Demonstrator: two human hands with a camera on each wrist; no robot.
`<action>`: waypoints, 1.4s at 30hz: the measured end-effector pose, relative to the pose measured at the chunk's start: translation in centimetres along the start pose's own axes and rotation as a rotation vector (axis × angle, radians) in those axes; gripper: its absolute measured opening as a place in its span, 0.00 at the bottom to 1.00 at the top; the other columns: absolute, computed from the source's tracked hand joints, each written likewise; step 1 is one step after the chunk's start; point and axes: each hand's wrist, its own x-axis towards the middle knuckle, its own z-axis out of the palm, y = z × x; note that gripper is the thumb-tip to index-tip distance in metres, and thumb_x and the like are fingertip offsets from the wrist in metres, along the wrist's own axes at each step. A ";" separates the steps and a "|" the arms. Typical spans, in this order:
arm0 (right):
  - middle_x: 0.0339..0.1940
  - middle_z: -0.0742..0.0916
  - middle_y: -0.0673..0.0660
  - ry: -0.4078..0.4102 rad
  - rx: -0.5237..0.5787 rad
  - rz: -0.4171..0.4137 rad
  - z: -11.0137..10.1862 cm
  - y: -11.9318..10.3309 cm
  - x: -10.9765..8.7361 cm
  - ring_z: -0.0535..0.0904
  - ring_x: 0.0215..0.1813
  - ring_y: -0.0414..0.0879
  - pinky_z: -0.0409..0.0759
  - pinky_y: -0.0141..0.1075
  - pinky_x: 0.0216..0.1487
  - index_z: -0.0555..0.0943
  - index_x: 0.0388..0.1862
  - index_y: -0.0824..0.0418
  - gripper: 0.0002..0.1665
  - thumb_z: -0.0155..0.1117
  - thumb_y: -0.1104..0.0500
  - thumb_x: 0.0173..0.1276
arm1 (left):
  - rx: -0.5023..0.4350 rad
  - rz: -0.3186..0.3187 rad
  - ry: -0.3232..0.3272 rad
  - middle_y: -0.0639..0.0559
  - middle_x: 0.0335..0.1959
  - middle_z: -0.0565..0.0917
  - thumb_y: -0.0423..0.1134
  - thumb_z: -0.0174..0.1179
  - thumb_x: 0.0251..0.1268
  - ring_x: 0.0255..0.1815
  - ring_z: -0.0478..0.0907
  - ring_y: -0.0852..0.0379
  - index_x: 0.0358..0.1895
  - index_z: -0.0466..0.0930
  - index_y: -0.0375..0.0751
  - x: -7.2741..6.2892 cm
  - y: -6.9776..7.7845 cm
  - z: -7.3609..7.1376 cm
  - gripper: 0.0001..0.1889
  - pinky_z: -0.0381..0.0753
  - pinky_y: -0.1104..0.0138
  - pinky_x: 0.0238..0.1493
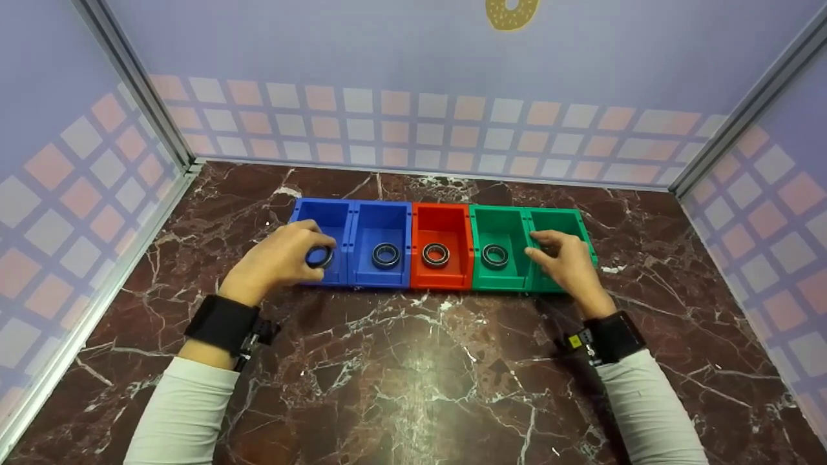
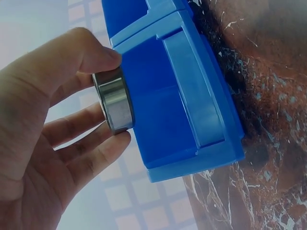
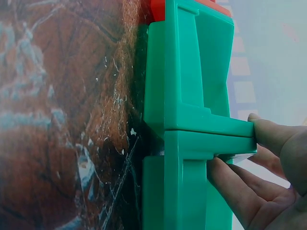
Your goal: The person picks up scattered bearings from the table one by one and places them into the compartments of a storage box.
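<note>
My left hand holds a ball bearing over the leftmost blue bin. In the left wrist view the thumb presses on one side of its shiny steel rim, with fingertips on the opposite side. My right hand pinches the adjoining walls between two green bins. Its thumb lies at the left bin's side, and the fingers reach into the rightmost green bin. That bin's floor is partly hidden by the hand.
Single bearings lie in the second blue bin, the red bin and the left green bin. All the bins stand in one joined row on a dark red marbled table. Panels with a checked pattern enclose the back and sides.
</note>
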 end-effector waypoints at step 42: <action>0.52 0.87 0.69 0.014 0.008 -0.008 0.1 0.0 0.2 0.88 0.37 0.56 0.79 0.24 0.28 0.81 0.61 0.61 0.24 0.67 0.57 0.68 | -0.062 -0.111 0.042 0.36 0.55 0.78 0.35 0.68 0.55 0.56 0.77 0.38 0.64 0.76 0.33 2.0 -2.9 1.1 0.30 0.76 0.47 0.62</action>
